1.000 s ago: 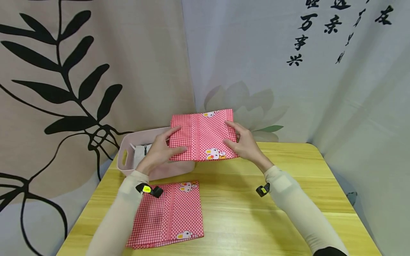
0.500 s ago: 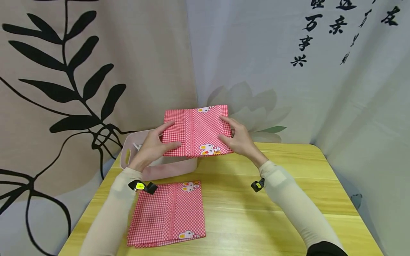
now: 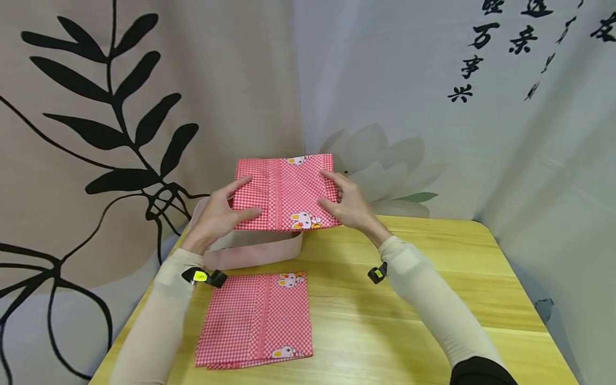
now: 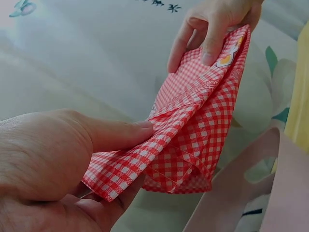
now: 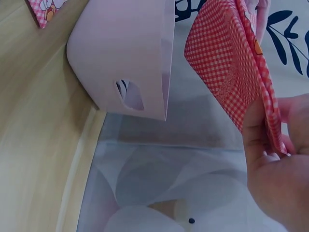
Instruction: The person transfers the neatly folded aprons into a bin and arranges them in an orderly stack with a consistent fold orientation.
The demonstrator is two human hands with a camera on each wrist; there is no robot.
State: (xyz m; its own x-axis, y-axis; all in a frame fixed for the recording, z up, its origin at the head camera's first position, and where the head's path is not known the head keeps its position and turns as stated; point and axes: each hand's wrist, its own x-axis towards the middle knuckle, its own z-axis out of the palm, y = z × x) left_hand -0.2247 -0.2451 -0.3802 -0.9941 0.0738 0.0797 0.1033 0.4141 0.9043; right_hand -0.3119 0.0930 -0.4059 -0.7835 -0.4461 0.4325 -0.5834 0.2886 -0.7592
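A folded red-and-white checked cloth [image 3: 303, 187] with printed rabbits is held up between both hands, above the pink bin [image 3: 255, 254] at the back of the table. My left hand [image 3: 216, 216] pinches its left edge, thumb on top and fingers beneath. At the opposite edge, my right hand [image 3: 351, 206] grips it the same way. The left wrist view shows the cloth's layers [image 4: 212, 135] parting slightly at the lower side. Much of the bin's opening is hidden behind the cloth and left hand.
Another folded checked cloth [image 3: 260, 321] lies flat on the wooden table [image 3: 375, 321], in front of the bin. Curtains with a black leaf print [image 3: 122, 179] and dark writing hang behind. A bin handle hole [image 5: 129, 95] shows in the right wrist view.
Both hands have carried the held cloth left and slightly upward, further over the bin, still gripping its two edges. The cloth lying on the table stays put.
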